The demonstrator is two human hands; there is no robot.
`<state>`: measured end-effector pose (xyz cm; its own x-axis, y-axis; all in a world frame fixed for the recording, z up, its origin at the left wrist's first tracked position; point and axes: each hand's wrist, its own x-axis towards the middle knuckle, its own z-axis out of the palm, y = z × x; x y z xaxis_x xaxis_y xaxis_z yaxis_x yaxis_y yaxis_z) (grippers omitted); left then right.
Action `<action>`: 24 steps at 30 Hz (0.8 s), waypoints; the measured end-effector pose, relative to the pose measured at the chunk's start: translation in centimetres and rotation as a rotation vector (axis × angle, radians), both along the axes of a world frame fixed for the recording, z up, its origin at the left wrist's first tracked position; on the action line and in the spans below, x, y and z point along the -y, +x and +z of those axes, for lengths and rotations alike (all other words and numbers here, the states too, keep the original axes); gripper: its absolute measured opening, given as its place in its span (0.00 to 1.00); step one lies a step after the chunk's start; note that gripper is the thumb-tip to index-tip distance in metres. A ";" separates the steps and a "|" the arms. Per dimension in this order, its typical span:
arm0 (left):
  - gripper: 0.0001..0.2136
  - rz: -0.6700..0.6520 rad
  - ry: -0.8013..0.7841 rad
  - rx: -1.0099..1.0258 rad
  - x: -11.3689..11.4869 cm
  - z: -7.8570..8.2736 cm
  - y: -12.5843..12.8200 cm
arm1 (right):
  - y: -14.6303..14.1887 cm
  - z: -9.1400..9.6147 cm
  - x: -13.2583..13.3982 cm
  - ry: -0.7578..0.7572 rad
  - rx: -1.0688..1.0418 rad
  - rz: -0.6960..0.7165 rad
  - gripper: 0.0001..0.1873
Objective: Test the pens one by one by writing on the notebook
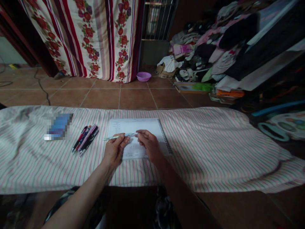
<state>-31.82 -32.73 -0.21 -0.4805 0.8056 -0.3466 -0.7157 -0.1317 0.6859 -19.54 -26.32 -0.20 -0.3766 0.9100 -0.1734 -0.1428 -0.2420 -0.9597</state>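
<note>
A slim pale-green pen (110, 138) lies sideways across the grip of my left hand (114, 149), which pinches it between thumb and fingers. At the pen's right end, the thumb and fingertips of my right hand (150, 144) close on its narrow tip; the exact contact is too small to see clearly. Both hands are above a spiral notebook (135, 124), open flat at a page with faint writing, its wire binding on the right. To the left, several pens (85, 138) in red, pink and black lie side by side in a bunch.
A pixelated blue rectangular item (59, 125) lies left of the pens. Striped cloth (209, 143) covers the low surface. Beyond are a tiled floor (105, 95), a floral curtain (95, 38), a purple basin (144, 76) and heaped clothes (202, 51) at the right.
</note>
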 end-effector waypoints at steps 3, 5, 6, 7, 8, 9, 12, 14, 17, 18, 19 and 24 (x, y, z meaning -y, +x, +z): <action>0.03 0.010 -0.024 0.023 -0.1 0.1 0.1 | 0.0 0.0 0.0 -0.011 -0.004 -0.007 0.14; 0.03 0.020 -0.030 0.025 -0.1 0.1 0.1 | 0.1 0.1 0.0 -0.014 -0.003 -0.014 0.15; 0.03 0.025 -0.030 0.024 -0.1 0.1 0.1 | 0.1 0.1 0.0 -0.011 -0.001 -0.023 0.15; 0.04 0.028 -0.031 0.023 -0.2 0.1 0.1 | 0.2 0.2 -0.1 -0.007 0.002 -0.031 0.15; 0.04 0.029 -0.033 0.022 -0.2 0.1 0.1 | 0.2 0.2 -0.1 -0.002 0.006 -0.038 0.15; 0.04 0.029 -0.036 0.020 -0.2 0.1 0.1 | 0.3 0.2 -0.2 0.004 0.010 -0.045 0.15; 0.03 0.028 -0.049 0.017 -0.2 0.1 0.1 | 0.5 0.2 -0.4 0.023 0.022 -0.062 0.14; 0.03 0.030 -0.050 0.019 -0.2 0.0 0.1 | 0.6 0.0 -0.6 0.034 0.031 -0.071 0.14; 0.04 0.030 -0.042 0.023 -0.3 -0.2 0.1 | 0.8 -0.3 -0.9 0.054 0.051 -0.077 0.14; 0.04 0.029 -0.040 0.024 -0.3 -0.3 0.1 | 0.9 -0.5 -1.0 0.067 0.065 -0.082 0.14; 0.04 0.030 -0.041 0.025 -0.3 -0.3 0.1 | 1.1 -0.6 -1.2 0.087 0.083 -0.090 0.14; 0.04 0.046 -0.047 0.032 -0.4 -0.5 0.2 | 2.7 -1.7 -2.8 0.269 0.256 -0.143 0.13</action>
<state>-31.59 -32.30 -0.69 -0.5049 0.7654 -0.3991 -0.7312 -0.1335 0.6689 -16.87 -23.48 -1.90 -0.2187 0.9758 0.0065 0.0950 0.0280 -0.9951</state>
